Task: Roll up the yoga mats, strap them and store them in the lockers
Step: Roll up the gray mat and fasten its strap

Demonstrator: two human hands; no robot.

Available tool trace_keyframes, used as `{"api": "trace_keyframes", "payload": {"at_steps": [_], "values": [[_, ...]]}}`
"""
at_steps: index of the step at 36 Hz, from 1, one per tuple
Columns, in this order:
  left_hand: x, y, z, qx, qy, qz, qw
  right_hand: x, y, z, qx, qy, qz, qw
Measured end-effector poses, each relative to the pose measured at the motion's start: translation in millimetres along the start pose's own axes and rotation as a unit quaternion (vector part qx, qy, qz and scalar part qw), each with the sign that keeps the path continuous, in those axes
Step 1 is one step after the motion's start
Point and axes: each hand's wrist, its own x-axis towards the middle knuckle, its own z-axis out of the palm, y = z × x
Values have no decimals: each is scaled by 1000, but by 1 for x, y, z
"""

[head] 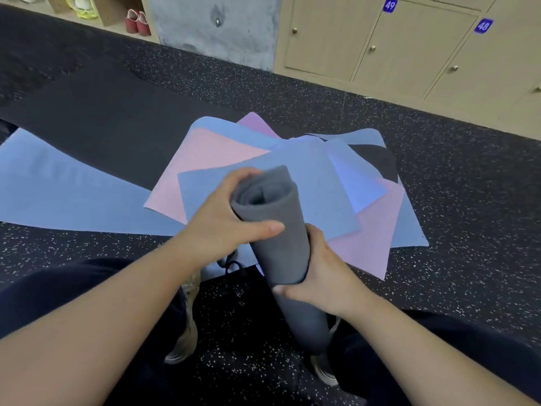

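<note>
A rolled grey yoga mat (278, 247) stands nearly upright between my knees, its open end toward the camera. My left hand (225, 221) wraps around its top, thumb across the front. My right hand (319, 276) grips the roll lower down from the right side. A black strap (229, 263) lies on the floor just behind the roll, partly hidden by my left wrist. Behind it lies a heap of flat mats: a blue mat (307, 183), a pink mat (205, 153) and a black mat (377, 162).
A long blue mat (58, 189) lies spread at the left on the black speckled floor (468, 200). Wooden lockers (409, 48) numbered 49 and 48 line the far right, doors closed. Open shelves with red shoes (137, 22) stand at the far left.
</note>
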Motion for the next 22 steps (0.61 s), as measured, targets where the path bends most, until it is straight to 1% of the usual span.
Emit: {"api": "trace_keyframes", "payload": {"at_steps": [3, 5, 9, 14, 22], "values": [[-2, -6, 7, 41, -58, 6, 997, 2, -12, 1, 82, 39, -22, 996], [0, -8, 7, 62, -85, -3, 994, 4, -17, -3, 98, 59, -37, 993], [4, -9, 3, 100, -98, -17, 990, 6, -23, -8, 71, 64, -46, 994], [6, -10, 3, 133, -113, -23, 984, 9, -18, -6, 45, 64, -34, 996], [10, -13, 8, 123, -112, -55, 985, 15, -6, 1, 68, 70, 1, 995]]}}
